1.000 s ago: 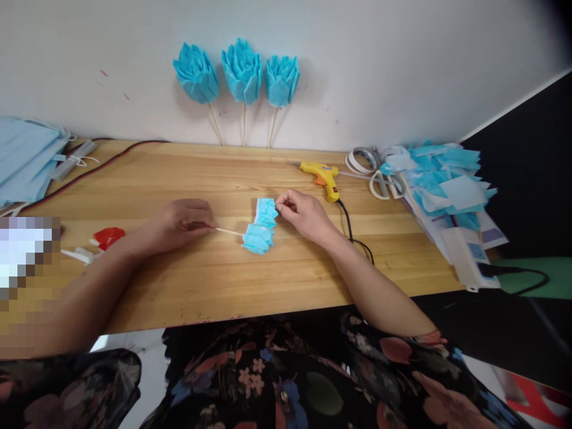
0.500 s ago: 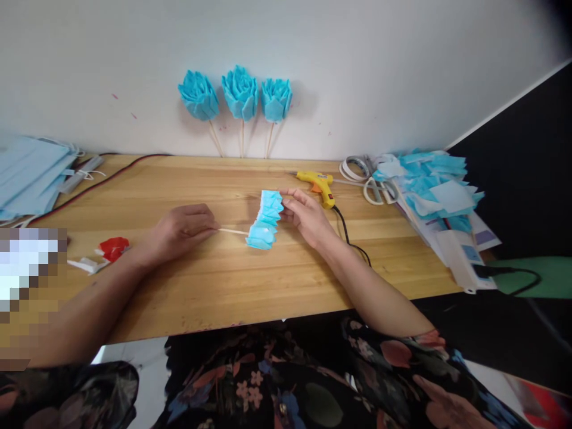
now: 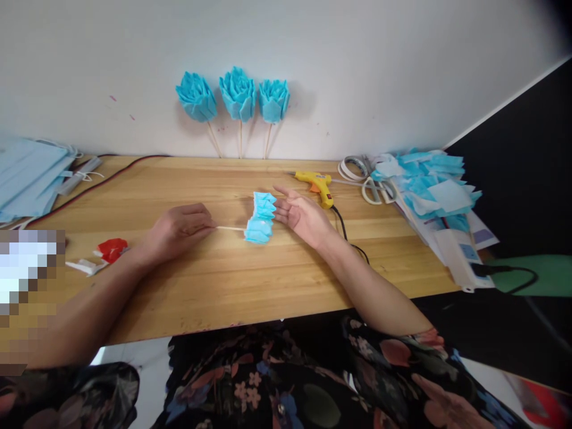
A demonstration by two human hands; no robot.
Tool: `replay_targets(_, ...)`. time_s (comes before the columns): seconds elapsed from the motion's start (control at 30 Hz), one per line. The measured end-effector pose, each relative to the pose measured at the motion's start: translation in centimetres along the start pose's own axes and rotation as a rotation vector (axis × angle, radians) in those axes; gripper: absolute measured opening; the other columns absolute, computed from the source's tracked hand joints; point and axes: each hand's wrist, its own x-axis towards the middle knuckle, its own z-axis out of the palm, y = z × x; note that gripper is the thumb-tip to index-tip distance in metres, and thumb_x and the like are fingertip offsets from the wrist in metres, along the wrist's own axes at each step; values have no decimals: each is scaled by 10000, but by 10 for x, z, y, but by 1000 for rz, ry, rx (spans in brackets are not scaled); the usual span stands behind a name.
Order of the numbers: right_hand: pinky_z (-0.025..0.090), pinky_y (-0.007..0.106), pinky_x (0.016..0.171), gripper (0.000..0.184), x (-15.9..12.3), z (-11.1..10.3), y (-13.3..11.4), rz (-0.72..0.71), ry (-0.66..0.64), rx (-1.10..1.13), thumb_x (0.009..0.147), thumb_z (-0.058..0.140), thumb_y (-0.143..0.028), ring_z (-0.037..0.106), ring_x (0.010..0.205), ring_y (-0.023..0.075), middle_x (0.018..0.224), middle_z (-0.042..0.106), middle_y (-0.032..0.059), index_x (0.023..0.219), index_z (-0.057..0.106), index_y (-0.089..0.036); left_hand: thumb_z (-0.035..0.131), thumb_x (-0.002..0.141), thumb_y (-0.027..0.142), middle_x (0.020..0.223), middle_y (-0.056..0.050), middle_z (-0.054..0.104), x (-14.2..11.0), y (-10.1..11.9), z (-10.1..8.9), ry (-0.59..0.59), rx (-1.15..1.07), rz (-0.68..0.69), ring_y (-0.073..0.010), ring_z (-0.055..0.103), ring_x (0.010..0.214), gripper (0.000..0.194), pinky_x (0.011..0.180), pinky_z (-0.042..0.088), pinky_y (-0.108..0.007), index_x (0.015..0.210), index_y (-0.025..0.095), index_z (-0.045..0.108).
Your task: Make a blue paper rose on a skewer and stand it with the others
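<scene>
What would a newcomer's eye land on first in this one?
Probably the three blue flowers against the wall, at the back of the table. Next, near the middle, the pleated blue strip at the end of a thin stick the left hand holds. The yellow glue gun stands out, just beyond the open right hand.

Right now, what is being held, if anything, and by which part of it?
The left hand holds the thin stick by the portion farther from the blue pleated strip. The right hand is open beside the strip; whether they touch is unclear.
</scene>
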Motion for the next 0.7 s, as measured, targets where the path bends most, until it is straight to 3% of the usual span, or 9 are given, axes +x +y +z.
replay_targets(0.17, 556, 396, 1022, 374, 1, -2, 1, 6, 11, -34, 848, 641, -332, 741, 1013, 201, 1060, 800, 43, 1211, 664, -244, 555, 1029, 311, 834, -43, 658, -3, -7, 3, 37, 5, -11, -121, 620, 728, 268, 658, 459, -207, 846, 167, 688)
replay_targets(0.43, 523, 395, 1081, 467, -1, 1, 7, -53, -11, -55, 762, 824, -369, 712, 1124, 204, 1240, 773, 40, 1200, 710, -253, 563, 1024, 272, 852, -41, 655, -2, -3, 1, 46, 0, -4, -121, 628, 757, 228, 666, 460, -202, 862, 168, 685)
replay_targets(0.7, 536, 420, 1035, 520, 1, -1, 12, -71, 2, -110, 690, 876, -384, 711, 1108, 227, 1123, 799, 43, 1177, 741, -263, 573, 1022, 242, 843, -39, 655, 2, 7, -2, 65, 5, 61, -115, 631, 732, 233, 659, 471, -200, 827, 166, 676)
